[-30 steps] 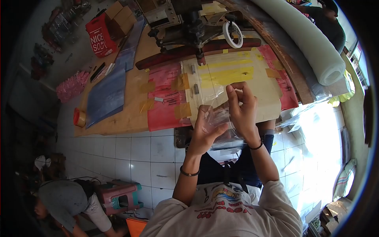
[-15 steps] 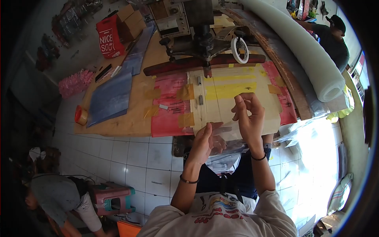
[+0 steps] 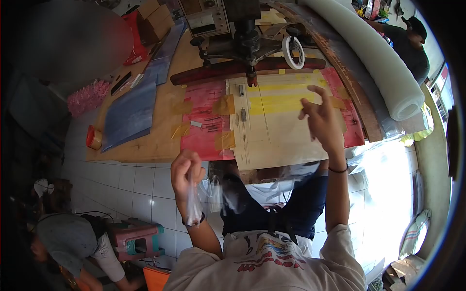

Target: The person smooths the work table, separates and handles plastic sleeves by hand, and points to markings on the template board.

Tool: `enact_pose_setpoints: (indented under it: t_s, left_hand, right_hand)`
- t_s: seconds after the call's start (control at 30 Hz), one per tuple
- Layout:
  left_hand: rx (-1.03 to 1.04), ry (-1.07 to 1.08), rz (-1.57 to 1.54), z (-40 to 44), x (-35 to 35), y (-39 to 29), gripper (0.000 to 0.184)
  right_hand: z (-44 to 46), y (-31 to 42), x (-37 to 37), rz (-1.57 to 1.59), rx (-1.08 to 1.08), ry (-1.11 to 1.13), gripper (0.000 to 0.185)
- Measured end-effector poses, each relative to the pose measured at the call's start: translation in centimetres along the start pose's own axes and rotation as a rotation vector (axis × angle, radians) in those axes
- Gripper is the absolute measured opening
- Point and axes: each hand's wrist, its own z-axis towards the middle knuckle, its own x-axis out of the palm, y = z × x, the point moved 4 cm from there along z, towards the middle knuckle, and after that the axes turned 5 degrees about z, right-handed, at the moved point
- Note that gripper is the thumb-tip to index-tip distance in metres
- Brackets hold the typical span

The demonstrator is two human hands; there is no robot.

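My left hand [image 3: 187,170] is closed on a clear plastic sheet [image 3: 195,206], just off the front edge of the table. The sheet hangs crumpled below the fingers, and a transparent part of it trails to the right above my lap. My right hand [image 3: 321,116] is raised over the right side of the cream work board [image 3: 286,138], fingers apart and holding nothing. Yellow strips [image 3: 272,104] and two small grey blocks [image 3: 243,115] lie on this board. Red sheets [image 3: 206,138] fixed with brown tape flank it on both sides.
A press-like machine [image 3: 250,46] with a dark red bar [image 3: 213,72] stands behind the board. Blue sheets [image 3: 130,116] and a tape roll [image 3: 94,138] lie left. A white foam roll [image 3: 369,53] runs along the right. One person [image 3: 73,242] bends at lower left; another [image 3: 410,48] is at upper right.
My left hand has moved left and toward me, carrying the plastic sheet off the board's front edge. My right hand has shifted right and away from me, its fingers now spread.
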Motion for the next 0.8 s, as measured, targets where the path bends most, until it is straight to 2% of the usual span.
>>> enact_pose_setpoints:
  t_s: [0.03, 0.07, 0.1, 0.13, 0.2, 0.3, 0.4, 0.53, 0.63, 0.73, 0.8]
  left_hand:
    - [-0.022, 0.025, 0.160, 0.4, 1.0, -1.3, 0.029]
    - [-0.036, 0.131, 0.540, 0.8, 3.3, -1.8, 0.042]
    - [-0.023, 0.242, 0.790, 1.4, 5.2, -1.6, 0.045]
    - [-0.010, 0.352, 1.039, 1.8, 7.0, -0.9, 0.049]
    - [0.165, 0.344, 1.338, 1.9, 9.0, 1.9, 0.053]
    - [0.106, 0.302, 1.458, 1.9, 9.4, 4.2, 0.055]
    - [0.111, 0.167, 1.510, 2.3, 8.5, 3.9, 0.056]
    - [0.079, 0.117, 1.468, 2.3, 8.1, 4.7, 0.061]
    - [0.273, -0.008, 1.407, 2.3, 8.2, 6.0, 0.063]
    - [0.317, -0.066, 1.269, 2.1, 8.0, 7.9, 0.064]
    - [0.160, -0.066, 1.146, 1.8, 8.3, 8.6, 0.063]
  right_hand:
    - [0.9, -1.1, 1.4, -0.128, 0.043, 0.027, 0.046]
    - [2.8, -4.6, 2.5, -0.236, -0.173, 0.047, 0.049]
    - [3.9, -7.4, 3.6, -0.342, -0.390, 0.066, 0.053]
    - [3.7, -6.7, 4.3, -0.489, -0.343, 0.022, 0.052]
    - [2.8, -4.8, 6.1, -0.789, -0.240, -0.057, 0.051]
    - [2.5, -5.1, 6.0, -0.936, -0.551, -0.131, 0.048]
    - [2.0, -5.7, 5.4, -0.723, -0.548, 0.340, 0.044]
    - [1.6, -5.7, 6.2, -0.927, -0.481, 0.380, 0.047]
    - [2.7, -5.8, 6.6, -0.949, -0.466, 0.351, 0.049]
    - [3.4, -6.3, 6.6, -0.950, -0.479, 0.327, 0.049]
    - [3.9, -6.3, 6.6, -0.951, -0.466, 0.335, 0.049]
